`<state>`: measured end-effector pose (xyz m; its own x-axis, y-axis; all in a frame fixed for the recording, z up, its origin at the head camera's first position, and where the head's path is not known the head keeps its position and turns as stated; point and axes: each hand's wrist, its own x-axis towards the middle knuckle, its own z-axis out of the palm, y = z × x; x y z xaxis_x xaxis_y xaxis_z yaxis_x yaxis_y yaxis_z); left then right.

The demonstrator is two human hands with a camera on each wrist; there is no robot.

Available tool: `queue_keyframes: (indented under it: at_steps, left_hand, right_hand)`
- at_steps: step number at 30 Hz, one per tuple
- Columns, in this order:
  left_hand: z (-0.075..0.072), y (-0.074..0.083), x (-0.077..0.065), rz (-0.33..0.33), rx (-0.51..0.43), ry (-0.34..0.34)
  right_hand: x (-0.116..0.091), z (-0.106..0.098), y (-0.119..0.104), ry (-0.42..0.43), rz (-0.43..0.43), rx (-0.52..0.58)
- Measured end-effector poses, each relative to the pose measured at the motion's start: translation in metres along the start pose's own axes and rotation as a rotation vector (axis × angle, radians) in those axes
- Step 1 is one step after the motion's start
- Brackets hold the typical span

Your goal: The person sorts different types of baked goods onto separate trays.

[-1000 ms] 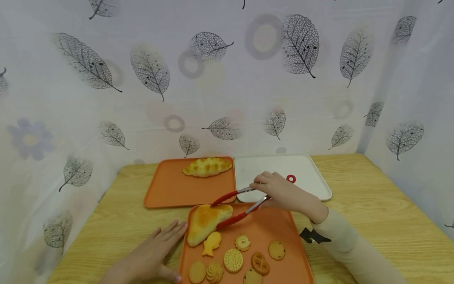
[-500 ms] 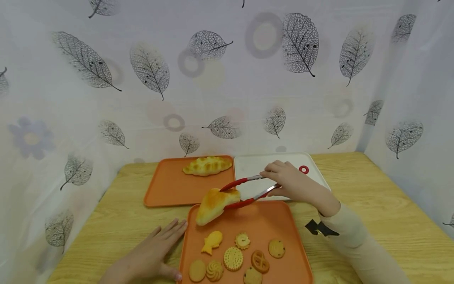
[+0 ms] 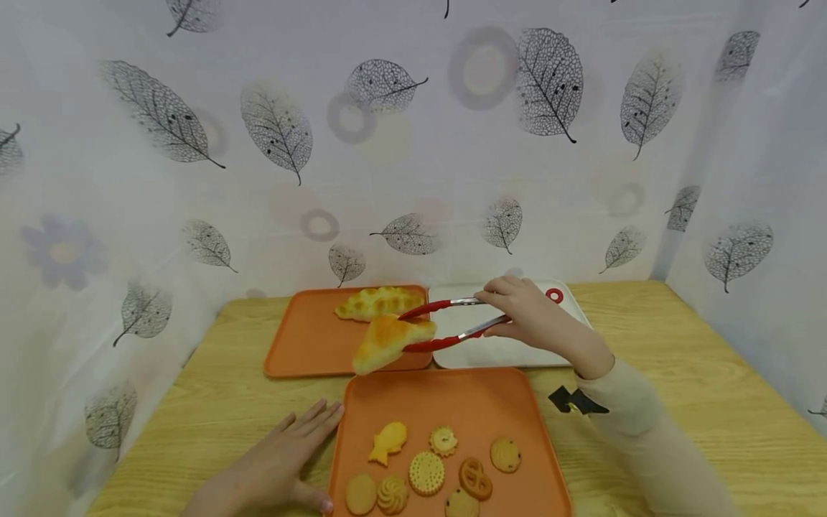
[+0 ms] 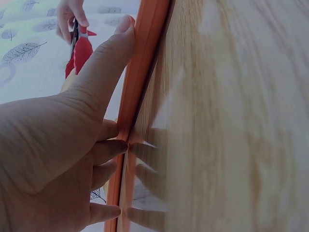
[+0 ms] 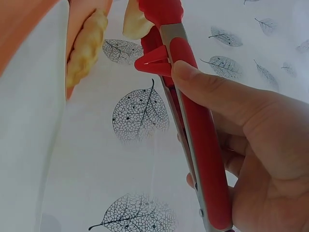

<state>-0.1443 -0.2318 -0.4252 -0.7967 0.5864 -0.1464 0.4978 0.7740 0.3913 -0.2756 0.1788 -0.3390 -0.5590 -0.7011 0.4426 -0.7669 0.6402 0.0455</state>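
My right hand (image 3: 533,316) grips a pair of red and silver tongs (image 5: 200,130), thumb on one arm and fingers curled behind the other. Pinched between the red tong tips is a golden, triangular bread (image 3: 384,343), held up over the front edge of the back orange tray (image 3: 304,345). A long, ridged bread (image 3: 371,304) lies at the far side of that tray. My left hand (image 3: 278,456) rests at the left side of the front orange tray (image 3: 452,395), fingers straight; in the left wrist view, thumb and fingertips touch the tray's rim (image 4: 137,72).
Several cookies lie on the front tray, among them a fish-shaped one (image 3: 389,441), a pretzel (image 3: 475,479) and a round dotted one (image 3: 426,473). A white tray (image 3: 478,352) stands at the back right, partly under the right hand. A leaf-patterned curtain (image 3: 413,143) hangs behind the wooden table (image 3: 698,373).
The right hand has lifted the triangular bread with the tongs off the front tray and carried it away from the body, toward the back orange tray. The left hand stays in place.
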Motion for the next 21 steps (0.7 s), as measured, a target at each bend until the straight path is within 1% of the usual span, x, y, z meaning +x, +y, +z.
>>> queue_keyframes:
  at_steps: [7, 13, 17, 21]
  left_hand:
    - [0.001, -0.001, -0.001, 0.010, -0.005, 0.003]
    - [0.001, 0.000, -0.001, 0.014, -0.008, 0.007]
    - [0.001, 0.000, -0.001, 0.018, -0.007, 0.009]
    - [0.001, 0.000, -0.001, 0.013, -0.010, 0.005]
  right_hand:
    - [0.028, 0.006, -0.006, 0.011, -0.014, 0.004]
    - [0.056, 0.017, -0.014, -0.040, -0.022, -0.015]
    - [0.074, 0.026, -0.023, -0.064, -0.030, -0.060]
    - [0.091, 0.037, -0.033, -0.081, -0.035, -0.149]
